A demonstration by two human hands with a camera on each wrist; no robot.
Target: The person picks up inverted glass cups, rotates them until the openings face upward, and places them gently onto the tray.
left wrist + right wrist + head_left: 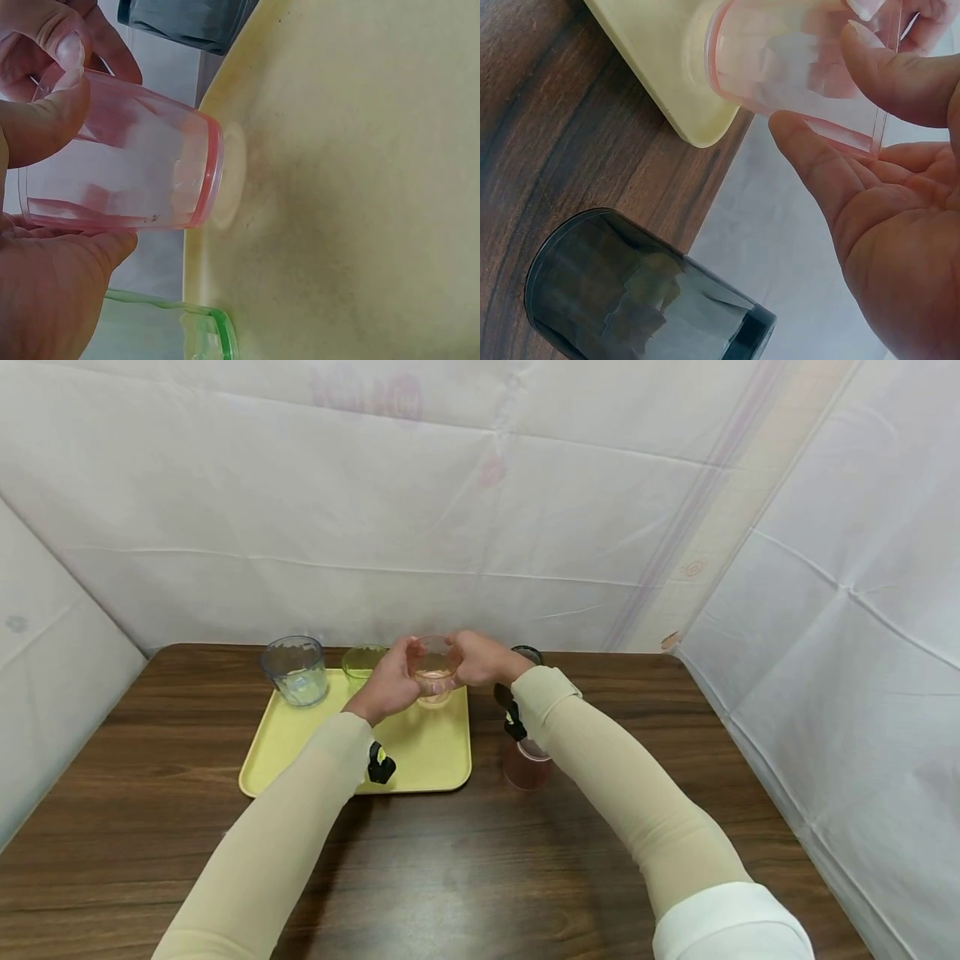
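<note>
Pink tumbler (434, 671): clear, thin-walled, rigid, probably plastic, so judged light and not very fragile; smooth sides likely slippery, and the wall may flex under a hard squeeze. Best hold is around the upper wall near the rim, from two opposite sides, as now.

It stands upright at the far right corner of the yellow tray (420, 752), its base apparently touching the tray floor in the left wrist view.

Left hand (387, 687): fingers curled around the tumbler's left side, thumb (45, 120) pressed on the wall near the rim.

Right hand (482, 658): fingers curled around the opposite side, fingertips (885, 64) on the wall at the rim, palm standing a little off it.

Nearby: green glass (363, 662) and blue-grey glass (295, 670) along the tray's far edge; dark glass (641, 300) on the desk (480, 877) just off the tray's right edge; a reddish cup (527, 765) on the desk under the right forearm.
</note>
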